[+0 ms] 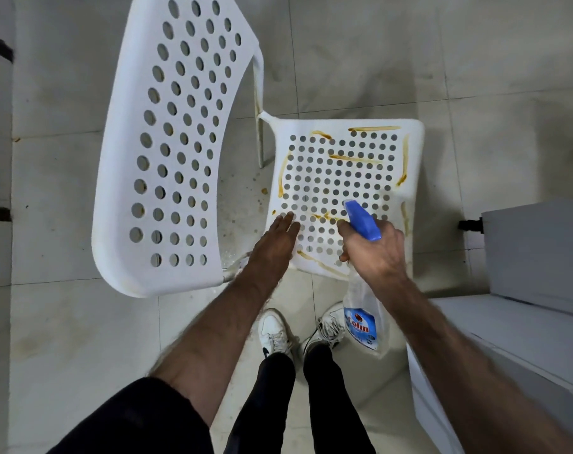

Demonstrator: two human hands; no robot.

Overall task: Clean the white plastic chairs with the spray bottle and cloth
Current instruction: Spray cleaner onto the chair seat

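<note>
The right hand (373, 249) grips the clear, blue-nozzled plastic spray bottle (362, 317) over the stained white perforated plastic chair (340, 178) (bottle neck hidden); the left hand (277, 239) rests flat, fingers straight, on the seat.

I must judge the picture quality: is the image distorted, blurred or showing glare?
Head view: wide-angle bending curves the chair backrest and floor tile lines; light is dim and even, no strong glare; the seat stains look sharp; the spray bottle is slightly soft.
</note>
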